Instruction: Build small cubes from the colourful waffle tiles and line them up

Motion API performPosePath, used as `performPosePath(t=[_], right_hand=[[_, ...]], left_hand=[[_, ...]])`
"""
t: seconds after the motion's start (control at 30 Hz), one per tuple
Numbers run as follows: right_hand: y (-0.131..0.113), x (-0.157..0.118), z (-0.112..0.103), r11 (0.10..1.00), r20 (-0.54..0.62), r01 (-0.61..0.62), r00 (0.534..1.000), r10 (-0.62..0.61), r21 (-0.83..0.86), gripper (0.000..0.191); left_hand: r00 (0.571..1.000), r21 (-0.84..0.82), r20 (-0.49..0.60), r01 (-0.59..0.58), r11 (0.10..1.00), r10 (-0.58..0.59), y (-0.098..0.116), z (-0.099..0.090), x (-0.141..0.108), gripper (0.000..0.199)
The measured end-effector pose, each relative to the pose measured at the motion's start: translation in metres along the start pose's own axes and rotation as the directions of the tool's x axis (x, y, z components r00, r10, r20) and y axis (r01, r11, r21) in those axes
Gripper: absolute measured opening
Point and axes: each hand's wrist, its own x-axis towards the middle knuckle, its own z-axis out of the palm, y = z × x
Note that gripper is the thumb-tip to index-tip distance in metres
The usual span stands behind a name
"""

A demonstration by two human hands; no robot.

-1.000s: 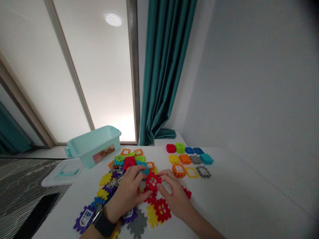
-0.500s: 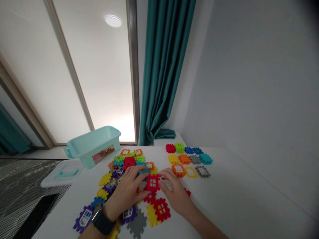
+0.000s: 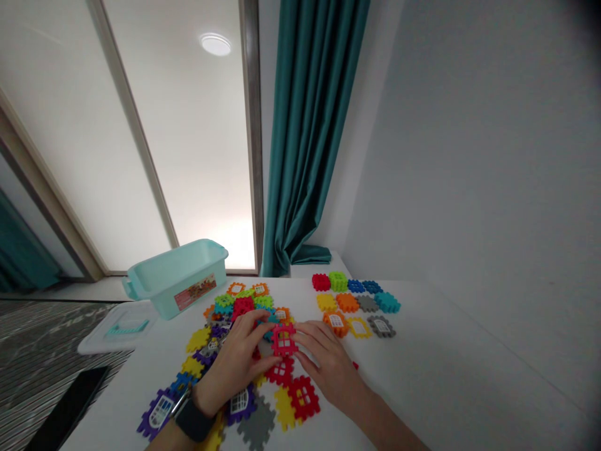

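The left hand [image 3: 233, 363] and right hand [image 3: 330, 369] pinch a red window block [image 3: 284, 339] with their fingers [image 3: 300, 335] from both sides. It sits over a messy pile of toy waffle blocks [image 3: 200, 338] on the white desk [image 3: 422, 376]. More blocks [image 3: 348, 302] lie in rows nearby.

The red waffle block [image 3: 283, 329] — matt moulded plastic; the mint storage bin [image 3: 154, 291] — smooth, glossy plastic; the teal curtain [image 3: 310, 125] — sheeny cloth

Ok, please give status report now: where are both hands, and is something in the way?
Left hand and right hand on red window block. Teal block beside left fingers. Loose blocks under both hands.
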Motion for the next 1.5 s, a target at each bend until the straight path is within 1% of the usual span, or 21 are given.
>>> performPosePath(t=[0.23,0.4,0.53,0.63,0.7,0.77,0.8,0.87,0.93,1.0,1.13,1.23,1.27,1.3,1.33,1.4,1.43,1.5], right_hand=[[-0.001,0.001,0.0,1.0,-0.014,0.017,1.0,-0.017,-0.013,0.025],[0.0,0.003,-0.002,0.998,-0.04,0.06,0.997,-0.062,-0.032,0.024],[-0.001,0.004,-0.005,0.996,-0.06,0.086,0.994,-0.087,-0.021,0.022],[-0.003,0.004,-0.006,0.997,-0.094,0.067,0.993,-0.064,0.026,0.019],[-0.003,0.004,-0.006,0.995,-0.128,0.009,0.992,0.003,0.097,0.015],[-0.001,0.004,-0.005,0.976,-0.138,-0.11,0.981,0.137,0.19,0.012],[0.0,0.005,-0.004,0.954,-0.129,-0.185,0.967,0.219,0.235,0.011],[0.002,0.005,-0.003,0.893,-0.099,-0.332,0.921,0.376,0.304,0.012],[0.003,0.005,-0.002,0.826,-0.069,-0.436,0.869,0.489,0.357,0.014],[0.003,0.006,-0.001,0.778,-0.046,-0.486,0.836,0.546,0.399,0.016],[-0.001,0.006,0.003,0.741,-0.004,-0.509,0.823,0.568,0.439,0.016],[-0.004,0.005,0.005,0.749,0.0,-0.505,0.829,0.559,0.429,0.015],[-0.005,0.004,0.005,0.771,-0.015,-0.485,0.843,0.538,0.412,0.016],[-0.005,0.004,0.004,0.808,-0.04,-0.447,0.867,0.497,0.383,0.017],[-0.006,0.004,0.003,0.856,-0.068,-0.388,0.898,0.434,0.34,0.019],[-0.007,0.003,-0.001,0.949,-0.097,-0.227,0.963,0.253,0.219,0.026],[-0.008,0.002,-0.004,0.977,-0.096,-0.148,0.982,0.164,0.153,0.03],[-0.009,0.002,-0.007,0.998,-0.078,-0.037,0.996,0.04,0.043,0.038]], left_hand=[[0.999,0.02,-0.029,-0.031,0.999,0.032,0.004,-0.004,0.003,0.046],[1.0,0.013,-0.007,-0.012,1.0,0.012,0.005,-0.005,0.004,0.044],[0.998,-0.051,0.043,0.036,0.998,-0.034,0.008,-0.006,0.004,0.041],[0.994,-0.072,0.102,0.057,0.996,-0.05,0.011,-0.007,0.004,0.029],[0.992,-0.066,0.121,0.049,0.997,-0.041,0.012,-0.007,0.005,0.025],[0.993,-0.053,0.112,0.037,0.998,-0.031,0.012,-0.005,0.004,0.035],[0.995,-0.045,0.101,0.027,0.999,-0.023,0.011,-0.004,0.004,0.044],[0.997,-0.026,0.083,-0.002,1.0,0.004,0.01,-0.002,0.003,0.06],[0.996,0.0,0.087,-0.029,1.0,0.029,0.011,-0.001,0.003,0.067],[0.994,0.027,0.097,-0.055,0.998,0.052,0.013,-0.001,0.004,0.067],[0.993,0.061,0.087,-0.08,0.995,0.075,0.016,-0.002,0.005,0.055],[0.995,0.051,0.088,-0.058,0.997,0.054,0.017,-0.003,0.005,0.051],[0.995,0.041,0.09,-0.043,0.998,0.039,0.016,-0.003,0.004,0.051],[0.995,0.028,0.093,-0.025,0.999,0.022,0.016,-0.003,0.004,0.051],[0.996,0.014,0.094,-0.006,1.0,0.005,0.015,-0.004,0.004,0.05],[0.996,-0.014,0.084,0.026,1.0,-0.025,0.014,-0.005,0.004,0.048],[0.996,-0.026,0.077,0.04,0.999,-0.038,0.012,-0.006,0.004,0.048],[0.997,-0.045,0.061,0.06,0.997,-0.057,0.01,-0.007,0.005,0.048]])
